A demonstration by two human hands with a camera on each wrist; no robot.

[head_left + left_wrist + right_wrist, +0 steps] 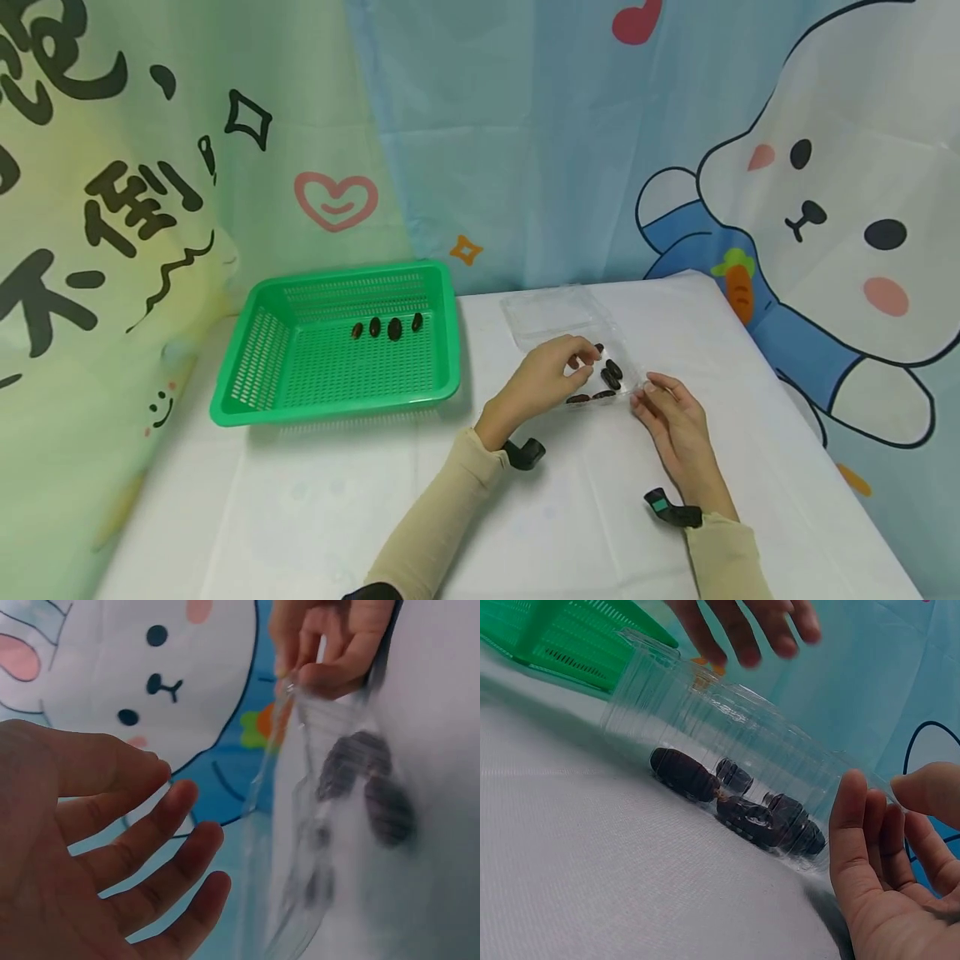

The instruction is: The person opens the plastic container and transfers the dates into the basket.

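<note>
A clear plastic box [628, 377] with its lid folded back stands on the white cloth and holds several dark brown, oval, date-like pieces [681, 774]. At its near right corner my right hand [678, 425] pinches the rim between thumb and fingers, as the left wrist view also shows. My left hand [546, 379] hovers over the box's left side. Its fingers [169, 889] are spread and loosely bent, with nothing between them. To the left stands a green plastic basket [330, 408], where a few more dark oval pieces [394, 329] lie in a row.
A white cloth [360, 517] covers the table. The transparent lid [551, 312] lies behind the box, near the table's back edge. A printed curtain [517, 167] with a cartoon rabbit hangs close behind the table and along its sides.
</note>
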